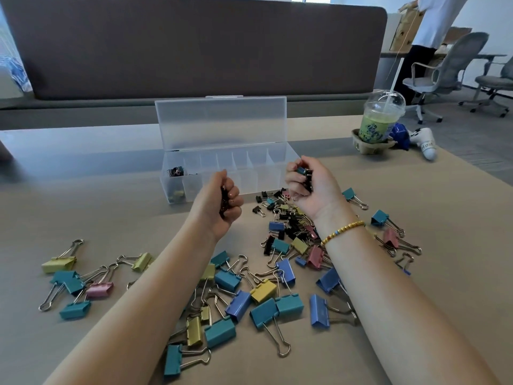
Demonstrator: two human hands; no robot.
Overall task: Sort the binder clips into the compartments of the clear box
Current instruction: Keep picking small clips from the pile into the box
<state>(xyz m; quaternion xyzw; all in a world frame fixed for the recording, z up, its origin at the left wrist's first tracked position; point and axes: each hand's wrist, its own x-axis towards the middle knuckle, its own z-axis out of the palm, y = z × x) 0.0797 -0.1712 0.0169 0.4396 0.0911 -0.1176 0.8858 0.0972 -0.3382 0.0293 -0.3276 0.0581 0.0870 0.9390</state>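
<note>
A clear box (249,162) with its lid up stands at the table's middle; its leftmost compartments hold a few small clips (175,172). My left hand (222,207) is curled around a fistful of small dark clips just in front of the box. My right hand (308,184) grips several small clips, one teal on top, near the box's right end. A pile of small black and coloured clips (288,223) lies under my right wrist. Large teal, blue, yellow and pink binder clips (261,298) are scattered across the near table.
An iced green drink (379,126) with a straw sits in a cardboard holder at the back right, beside a blue bag and a white controller (426,143). A grey partition runs behind the table. A person stands by office chairs at the far right.
</note>
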